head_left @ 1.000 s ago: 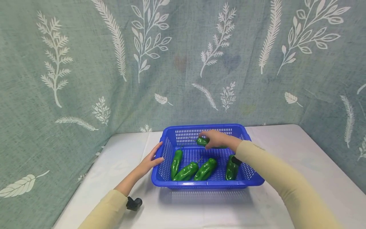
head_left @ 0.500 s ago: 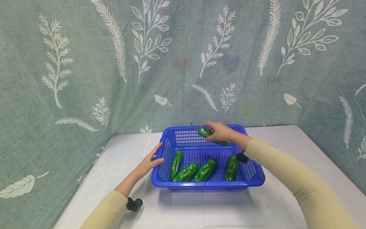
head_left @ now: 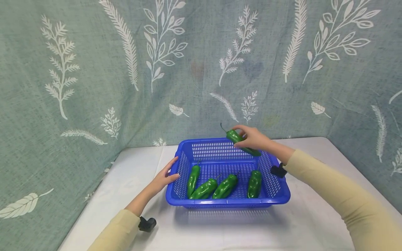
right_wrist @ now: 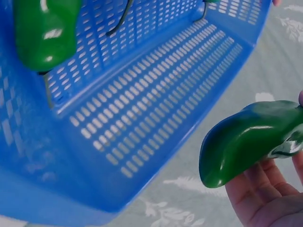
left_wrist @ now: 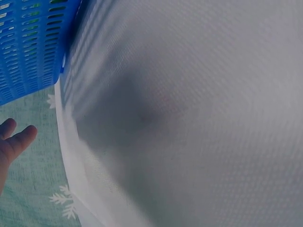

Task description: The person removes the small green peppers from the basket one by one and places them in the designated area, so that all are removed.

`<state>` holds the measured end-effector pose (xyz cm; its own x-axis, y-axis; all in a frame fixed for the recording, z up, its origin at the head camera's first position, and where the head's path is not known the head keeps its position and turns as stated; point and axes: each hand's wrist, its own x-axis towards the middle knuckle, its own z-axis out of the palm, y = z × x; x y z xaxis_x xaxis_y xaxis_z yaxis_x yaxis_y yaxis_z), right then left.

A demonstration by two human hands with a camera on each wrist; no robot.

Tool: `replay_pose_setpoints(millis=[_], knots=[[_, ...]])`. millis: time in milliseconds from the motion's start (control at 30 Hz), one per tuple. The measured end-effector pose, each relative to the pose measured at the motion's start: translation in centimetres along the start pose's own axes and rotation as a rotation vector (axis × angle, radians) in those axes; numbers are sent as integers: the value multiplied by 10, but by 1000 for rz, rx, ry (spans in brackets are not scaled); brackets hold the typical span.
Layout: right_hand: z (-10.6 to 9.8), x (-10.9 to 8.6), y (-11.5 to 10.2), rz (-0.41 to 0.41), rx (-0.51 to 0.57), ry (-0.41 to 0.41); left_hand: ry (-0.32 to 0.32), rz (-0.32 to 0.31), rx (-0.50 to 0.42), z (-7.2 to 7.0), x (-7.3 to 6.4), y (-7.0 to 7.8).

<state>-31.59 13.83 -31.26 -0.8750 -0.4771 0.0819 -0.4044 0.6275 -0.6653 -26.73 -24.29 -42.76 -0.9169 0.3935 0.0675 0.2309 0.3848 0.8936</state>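
By the right hand (head_left: 252, 138), a green pepper (head_left: 233, 135) is pinched, raised near the back rim of the blue plastic basket (head_left: 226, 201); its long axis is slanted, stem end up-left, tip down-right. The left hand (head_left: 162, 177) is farther, spread at the left rim; contact cannot be surely told.

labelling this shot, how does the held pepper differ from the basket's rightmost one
The held pepper is gripped by the right hand; the rightmost pepper lies in the basket. The held pepper slants sideways; the rightmost pepper runs nearly front to back. Both are glossy green.
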Motion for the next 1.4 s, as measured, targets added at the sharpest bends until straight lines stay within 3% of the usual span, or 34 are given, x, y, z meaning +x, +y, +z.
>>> replay_pose_setpoints(millis=[433,733,1000,1400], knots=[[-29,-22,40,143,53,120,-7,13,-31,3,1,-1],[-44,-39,61,219,23,191,-7,14,-52,2,1,-2],[-50,-48,81,299,3,252,-15,21,-44,2,1,-2],[-40,-54,114,399,-32,257,-12,7,-21,1,1,-3]])
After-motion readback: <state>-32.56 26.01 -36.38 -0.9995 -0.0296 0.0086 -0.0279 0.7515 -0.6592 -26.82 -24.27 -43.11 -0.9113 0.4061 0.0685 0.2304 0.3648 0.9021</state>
